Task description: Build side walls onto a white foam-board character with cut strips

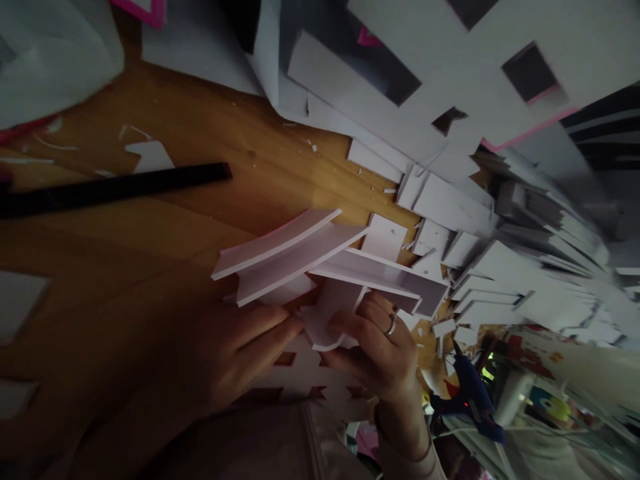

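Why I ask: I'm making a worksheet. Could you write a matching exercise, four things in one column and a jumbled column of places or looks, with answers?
Things:
1. Ring
2. Glue gun
3. Black strip
4. Large sheet

Places and looks:
A. Lying on the wood, at the left
B. Cut through with openings, at the top right
C. On a finger of the right hand
D. Blue, at the lower right

Pairs: 1-C, 2-D, 3-A, 4-B

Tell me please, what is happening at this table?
A person's right hand grips a white piece; the left hand is at its edge. White channels lie just beyond; whether they are joined to it is unclear. Cut pieces and a blue glue gun are to the right.
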